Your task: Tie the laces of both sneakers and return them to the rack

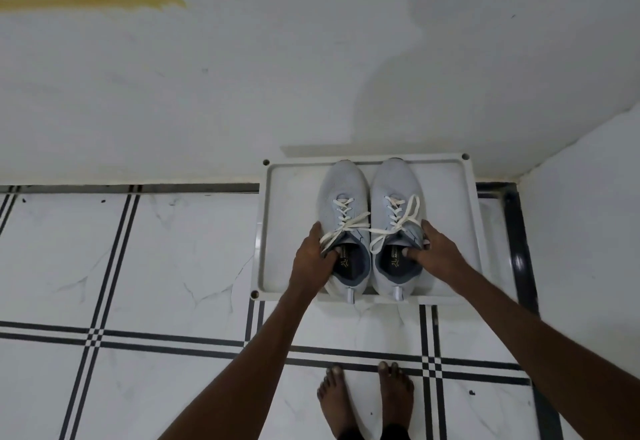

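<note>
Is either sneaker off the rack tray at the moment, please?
No, the left sneaker and right sneaker both sit side by side on the white rack tray.

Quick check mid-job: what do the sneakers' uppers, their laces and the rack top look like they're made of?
Sneaker uppers: pale blue-grey knit or mesh fabric, matte, going by the fine texture.
Laces: flat white woven tape, likely cotton or polyester.
Rack top: white moulded plastic, probably, slightly glossy, with a raised rim and corner sockets.
</note>
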The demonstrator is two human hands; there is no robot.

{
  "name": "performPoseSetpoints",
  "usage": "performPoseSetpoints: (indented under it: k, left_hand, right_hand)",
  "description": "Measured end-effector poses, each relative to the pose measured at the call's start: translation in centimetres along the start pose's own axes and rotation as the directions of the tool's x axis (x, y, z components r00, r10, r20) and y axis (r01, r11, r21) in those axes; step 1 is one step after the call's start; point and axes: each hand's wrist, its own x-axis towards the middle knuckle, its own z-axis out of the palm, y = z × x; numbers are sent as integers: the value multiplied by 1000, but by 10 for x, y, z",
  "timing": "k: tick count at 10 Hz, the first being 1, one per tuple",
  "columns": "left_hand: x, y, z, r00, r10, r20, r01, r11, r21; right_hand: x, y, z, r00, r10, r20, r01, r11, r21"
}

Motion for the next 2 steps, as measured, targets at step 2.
performPoseSetpoints:
  k: [2]
  left_hand:
    - [-21,39,-25,997,23,-68,-22,1000,18]
  right_hand:
    - [-37,-37,-26,990,-36,-137,29,998,-53]
